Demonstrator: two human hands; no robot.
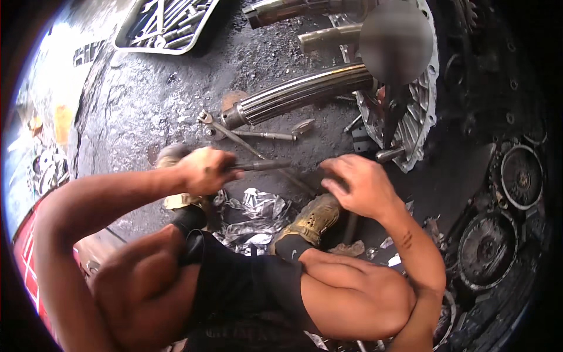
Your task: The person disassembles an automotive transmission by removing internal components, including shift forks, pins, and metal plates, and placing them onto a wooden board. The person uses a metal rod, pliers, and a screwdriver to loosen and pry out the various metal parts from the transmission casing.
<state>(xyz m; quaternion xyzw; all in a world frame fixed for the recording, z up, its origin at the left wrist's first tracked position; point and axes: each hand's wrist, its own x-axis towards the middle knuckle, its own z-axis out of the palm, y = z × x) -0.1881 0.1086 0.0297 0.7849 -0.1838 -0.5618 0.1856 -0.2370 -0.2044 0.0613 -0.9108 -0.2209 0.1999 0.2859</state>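
My left hand [204, 169] is closed around one end of a short dark metal rod [267, 165], which points right toward my other hand. A little past the rod's free end is my right hand [360, 183], its fingers bent and its thumb apart, with nothing visible in it. Just beyond the rod, two ratchet-like tools lie on the grimy floor: a long-handled one [234, 137] and a shorter one [267, 135]. Farther off, a thick splined shaft [305, 94] runs from a ribbed metal housing [427, 111].
A metal tray [186, 48] full of wrenches stands at the far left. Two more shafts [329, 37] jut from the housing, partly behind a round blur. Round greasy discs [487, 249] line the right side. Crumpled silvery sheeting [258, 205] lies between my yellow shoes [316, 220].
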